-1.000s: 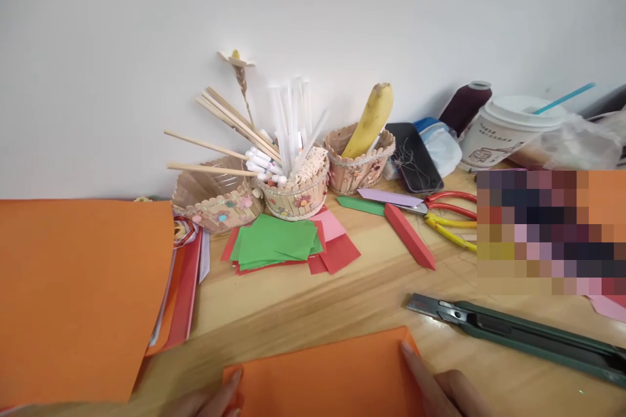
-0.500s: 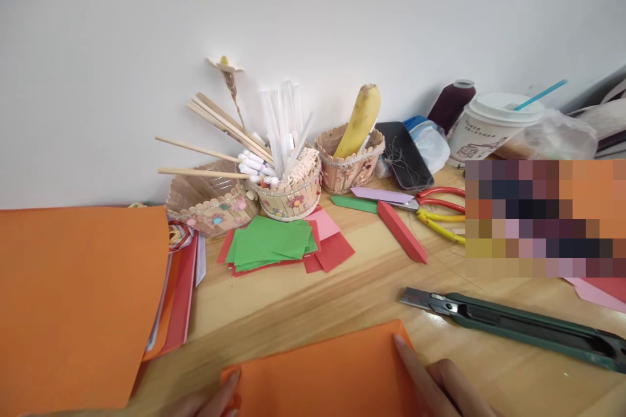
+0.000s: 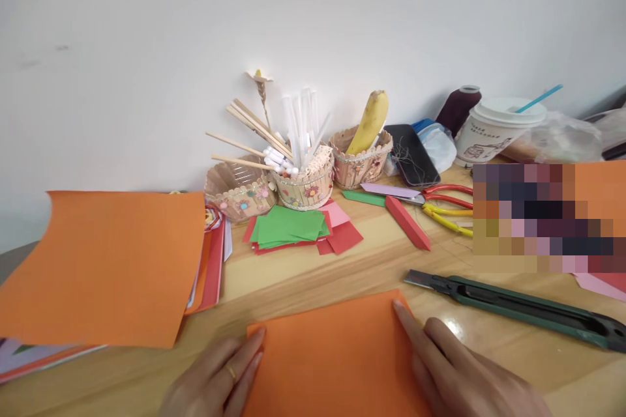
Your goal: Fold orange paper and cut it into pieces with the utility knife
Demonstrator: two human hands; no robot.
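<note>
A sheet of orange paper point(image 3: 327, 365) lies in front of me at the bottom of the view, its lower part cut off by the frame. At its left edge is my left hand point(image 3: 220, 371), a ring on one finger and the fingertips pressed on the upper left corner. My right hand point(image 3: 460, 365) holds the right edge, index finger stretched along it close to the upper right corner. Both thumbs are out of sight. Beyond the right hand rests a dark green utility knife point(image 3: 528, 313) with its blade end pointing left.
Left stands a pile of coloured paper topped by a large orange sheet point(image 3: 122, 260). Green paper pieces point(image 3: 288, 227) lie ahead, near decorated baskets point(image 3: 304, 190) with sticks, pens and a banana point(image 3: 369, 120). Scissors point(image 3: 445, 195), a phone point(image 3: 413, 153) and a lidded cup point(image 3: 499, 130) are right.
The view has shifted down and to the left, so more of both hands and the orange paper shows. Both hands stay on the paper's edges.
</note>
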